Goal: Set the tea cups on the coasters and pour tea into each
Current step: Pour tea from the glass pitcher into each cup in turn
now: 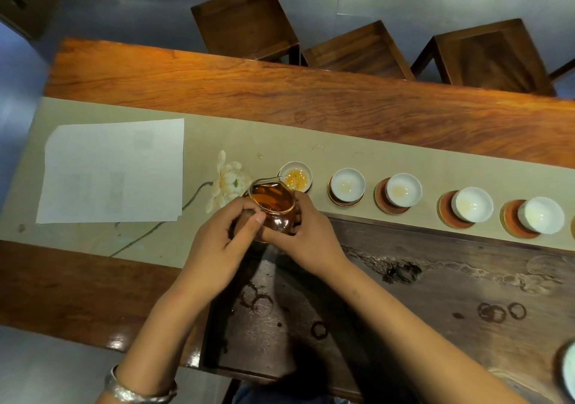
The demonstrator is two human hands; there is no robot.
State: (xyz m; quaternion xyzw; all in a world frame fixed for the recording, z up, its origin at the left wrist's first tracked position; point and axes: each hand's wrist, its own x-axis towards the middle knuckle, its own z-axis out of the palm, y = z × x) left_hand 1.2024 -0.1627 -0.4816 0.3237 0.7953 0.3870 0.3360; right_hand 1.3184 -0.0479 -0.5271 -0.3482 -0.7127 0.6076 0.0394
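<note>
Both of my hands hold a glass pitcher (273,205) of amber tea, tilted with its spout over the leftmost white cup (295,176). My left hand (221,242) grips its left side and my right hand (306,237) its right side. Amber tea lies in that leftmost cup. To the right runs a row of white cups on round brown coasters: one cup (347,185), another (403,189), a further one (472,204) and the last (541,215). Each holds only a faint pale trace at the bottom. The coaster (382,204) under the third cup shows on its left.
The cups stand on a beige runner (389,161) along a wooden table. A white paper sheet (112,170) lies at the left, beside a lotus print (225,183). A dark wet tea tray (435,294) lies in front of me. Wooden stools (245,21) stand beyond the table.
</note>
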